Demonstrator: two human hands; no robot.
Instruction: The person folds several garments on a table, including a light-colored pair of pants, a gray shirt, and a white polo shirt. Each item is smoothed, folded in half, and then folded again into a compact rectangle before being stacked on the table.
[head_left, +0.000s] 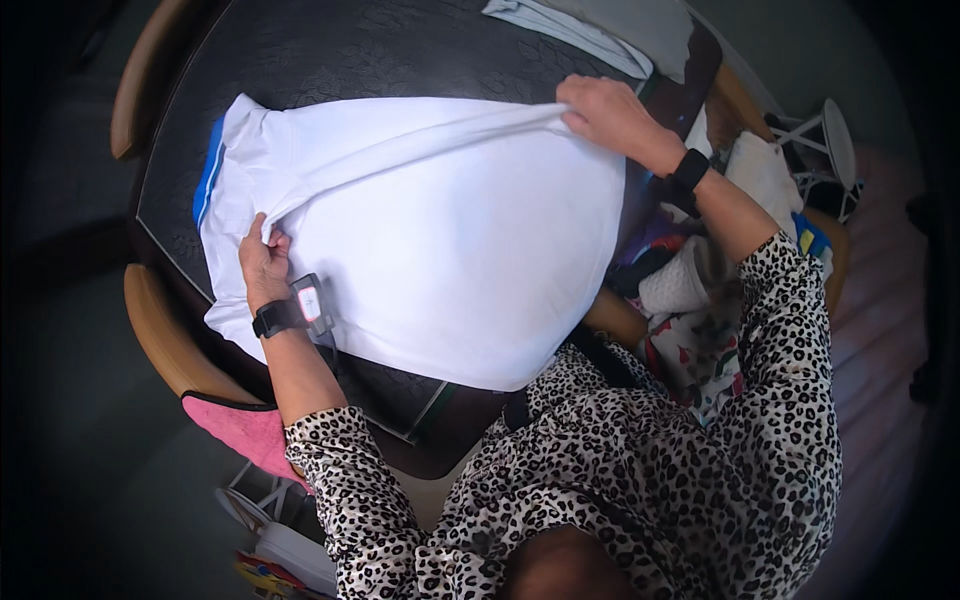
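Observation:
A white shirt (457, 255) lies spread over a dark patterned tabletop, its blue-trimmed end (208, 176), seemingly the collar, pointing left. Between my left thumb and fingers a bit of the white cloth is pinched, with my left hand (264, 259) near the collar end. My right hand (611, 120) grips the cloth by the far right corner at the hem. A raised fold runs taut between the two hands. On my left wrist is a black band with a small device (311, 304); another black band (688, 171) circles my right wrist.
Folded light cloth (570, 30) lies at the table's (405, 45) far right. Wooden chair backs (169, 337) curve along the left, one draped with a pink cloth (232, 431). To the right, a chair holds piled clothes (694, 352) and a white textured container (675, 277).

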